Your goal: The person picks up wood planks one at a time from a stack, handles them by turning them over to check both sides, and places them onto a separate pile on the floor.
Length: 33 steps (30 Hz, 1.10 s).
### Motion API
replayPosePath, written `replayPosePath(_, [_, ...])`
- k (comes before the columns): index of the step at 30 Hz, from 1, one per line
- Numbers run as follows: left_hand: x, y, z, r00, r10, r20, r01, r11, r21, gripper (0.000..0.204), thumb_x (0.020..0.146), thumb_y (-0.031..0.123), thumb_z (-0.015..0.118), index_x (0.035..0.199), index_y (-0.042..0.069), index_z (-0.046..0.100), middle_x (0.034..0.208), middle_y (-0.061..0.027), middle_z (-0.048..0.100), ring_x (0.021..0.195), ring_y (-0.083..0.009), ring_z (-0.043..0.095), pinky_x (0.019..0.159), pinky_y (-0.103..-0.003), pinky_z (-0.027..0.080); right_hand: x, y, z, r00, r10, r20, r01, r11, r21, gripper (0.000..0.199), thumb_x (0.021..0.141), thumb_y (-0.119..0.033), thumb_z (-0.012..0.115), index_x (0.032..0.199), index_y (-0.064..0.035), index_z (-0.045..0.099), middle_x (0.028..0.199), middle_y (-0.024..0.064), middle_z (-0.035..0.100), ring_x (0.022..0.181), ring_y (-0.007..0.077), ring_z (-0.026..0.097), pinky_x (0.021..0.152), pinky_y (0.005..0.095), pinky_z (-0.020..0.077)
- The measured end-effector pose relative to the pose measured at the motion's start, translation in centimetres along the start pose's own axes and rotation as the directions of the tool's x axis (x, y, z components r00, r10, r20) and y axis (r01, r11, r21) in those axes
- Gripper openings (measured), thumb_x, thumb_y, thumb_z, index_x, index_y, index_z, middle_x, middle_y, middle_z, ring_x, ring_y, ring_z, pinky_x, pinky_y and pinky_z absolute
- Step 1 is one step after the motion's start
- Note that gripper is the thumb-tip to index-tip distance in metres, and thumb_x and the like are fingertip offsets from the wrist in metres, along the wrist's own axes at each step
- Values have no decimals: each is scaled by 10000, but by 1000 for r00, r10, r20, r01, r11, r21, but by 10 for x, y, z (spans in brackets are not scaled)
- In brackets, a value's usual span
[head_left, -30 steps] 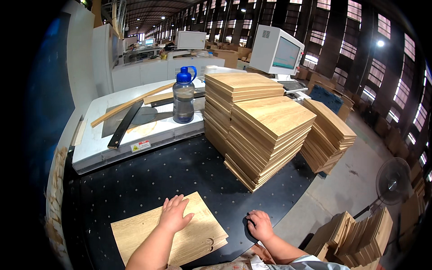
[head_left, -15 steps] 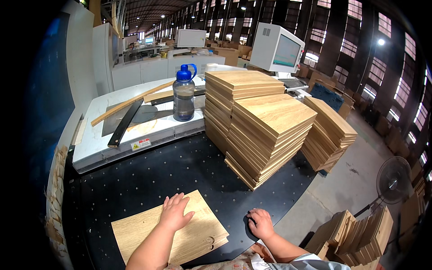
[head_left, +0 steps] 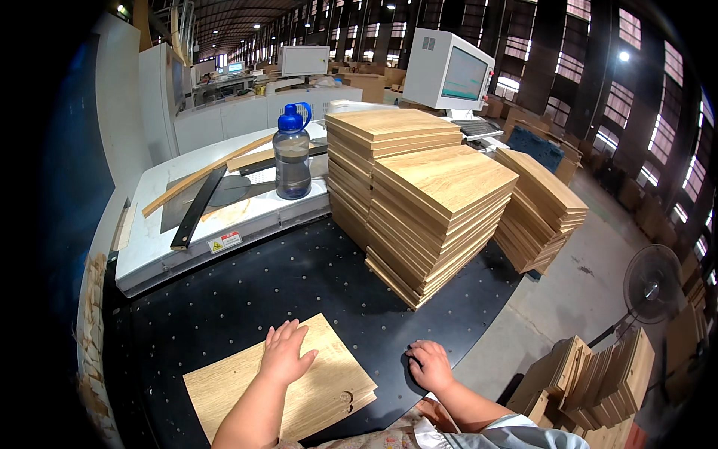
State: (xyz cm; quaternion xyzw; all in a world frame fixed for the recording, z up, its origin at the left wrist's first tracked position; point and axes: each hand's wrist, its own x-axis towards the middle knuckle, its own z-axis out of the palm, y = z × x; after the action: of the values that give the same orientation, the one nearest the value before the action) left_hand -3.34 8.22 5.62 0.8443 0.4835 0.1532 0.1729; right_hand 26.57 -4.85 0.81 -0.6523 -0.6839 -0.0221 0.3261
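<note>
My left hand (head_left: 285, 355) lies flat with fingers spread on a light wood-grain board (head_left: 232, 389) at the near side of the black perforated table (head_left: 292, 288). A second board edge shows beneath its right corner, where small round cut-outs (head_left: 347, 397) can be seen. Farther right, my right hand (head_left: 431, 366) rests on the table's edge with fingers loosely bent; nothing shows in it. Beyond both hands rises a tall stack of similar boards (head_left: 441, 217), with another stack (head_left: 546, 213) behind it to the right.
A water bottle with a blue lid (head_left: 292, 153) stands on the white machine bed (head_left: 157, 258), beside a dark flat bar (head_left: 199, 209) and wood strips (head_left: 202, 176). A monitor (head_left: 452, 71) is behind the stacks. At lower right are more boards (head_left: 598, 382) and a fan (head_left: 651, 284).
The whole view has shifted slightly, with the far things now a little more to the left and higher. My left hand stays on the board and my right hand at the table edge.
</note>
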Motion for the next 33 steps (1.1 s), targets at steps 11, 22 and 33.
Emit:
replayPosePath(11, [1, 2, 0, 996, -85, -16, 86, 996, 24, 589, 804, 369, 605, 1297, 78, 466, 1394, -160, 387, 1337, -285, 291, 1121, -446, 127, 0, 1, 0, 1000, -1, 10, 1, 1000, -11, 160, 716, -77, 620, 875, -71, 639, 1000, 87, 604, 1011, 284, 546, 891, 397, 409])
replayPosePath(22, [1, 2, 0, 997, -81, 0, 81, 996, 32, 595, 811, 371, 595, 1306, 73, 455, 1391, -164, 389, 1335, -285, 295, 1122, -443, 127, 0, -1, -1, 1000, -2, -1, 2, 1000, -12, 147, 715, -73, 620, 860, -71, 639, 991, 85, 608, 996, 286, 552, 879, 398, 419])
replayPosePath(33, [0, 1, -1, 997, -82, 5, 82, 996, 34, 596, 814, 374, 592, 1308, 72, 451, 1394, -162, 384, 1336, -286, 292, 1122, -443, 122, 1, -2, -1, 1000, -4, -6, 4, 1000, -9, 147, 709, -69, 622, 855, -71, 639, 988, 83, 606, 993, 285, 552, 880, 398, 420])
